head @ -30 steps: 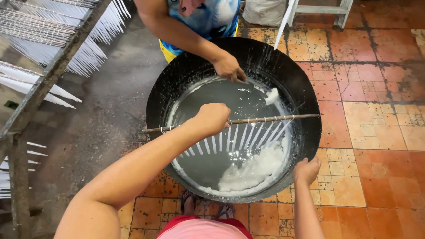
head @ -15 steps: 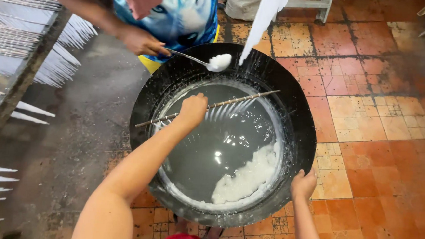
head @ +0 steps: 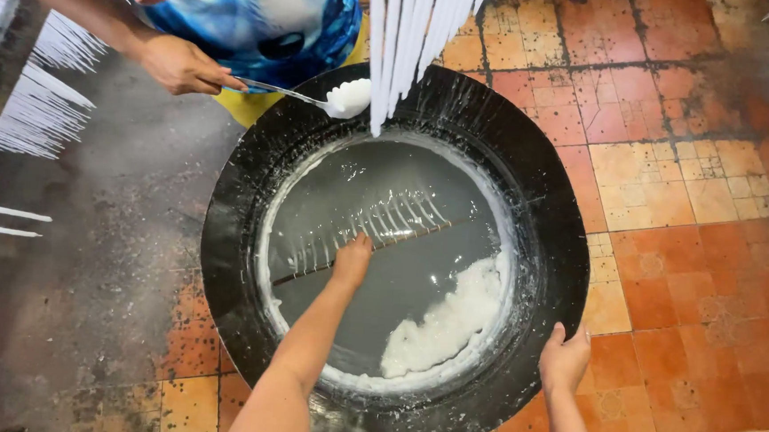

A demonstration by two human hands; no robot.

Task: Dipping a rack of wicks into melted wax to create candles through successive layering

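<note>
Since half a second ago the rod of candles (head: 374, 240) has gone down from above the liquid to its surface, and the left hand (head: 352, 260) has dropped with it toward the middle of the pan. The left hand is closed around the thin rod near its midpoint; the fingers wrap it fully, with no gap visible. The rod lies slanted, its low end to the left and its high end to the right, and the row of white tapers hanging from it reads as pale streaks in the grey liquid. The right hand (head: 564, 359) clasps the near right rim of the black pan (head: 232, 233), fingers curled over the edge and thumb on the outer side. The pan is wide, round and streaked with white drips on its inner wall. A mass of white solidified wax (head: 449, 322) floats against the near right side of the liquid, well apart from the rod. At the far rim another person's hand (head: 180, 66) holds a metal spoon (head: 307, 97) heaped with white wax over the pan's edge. A bunch of finished white candles (head: 409, 31) hangs down from the top of the view, their tips just beside the spoon. Orange floor tiles (head: 684, 261) lie to the right.
</note>
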